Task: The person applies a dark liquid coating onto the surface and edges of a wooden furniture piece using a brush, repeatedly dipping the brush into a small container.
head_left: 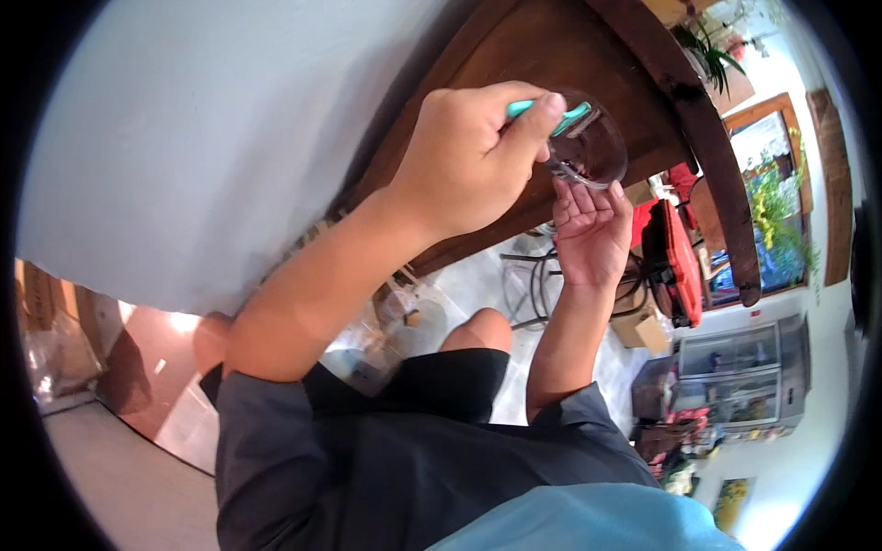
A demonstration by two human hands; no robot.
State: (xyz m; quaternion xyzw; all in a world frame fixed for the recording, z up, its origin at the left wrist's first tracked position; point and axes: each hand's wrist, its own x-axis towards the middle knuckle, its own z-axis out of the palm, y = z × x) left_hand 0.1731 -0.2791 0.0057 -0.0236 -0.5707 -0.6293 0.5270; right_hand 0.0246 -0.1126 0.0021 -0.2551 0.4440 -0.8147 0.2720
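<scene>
My left hand (482, 148), its back facing up, is closed on a small tool with a turquoise plastic handle (570, 120). The tool's far end lies over a clear round shallow dish (606, 148); whether it touches the dish cannot be told. From below, my right hand (592, 231) grips the near rim of this dish with thumb and fingertips, palm up. Some small, unclear marks or bits show at the dish's near side. Behind the dish is a dark brown wooden surface (510, 62).
A curved dark wooden edge (720, 172) runs along the right. Beyond it stand a red-and-black item (675, 265), a cardboard box (641, 327) and a glass-fronted cabinet (734, 379). A pale grey surface (186, 138) fills the upper left. My knee (482, 330) is below my hands.
</scene>
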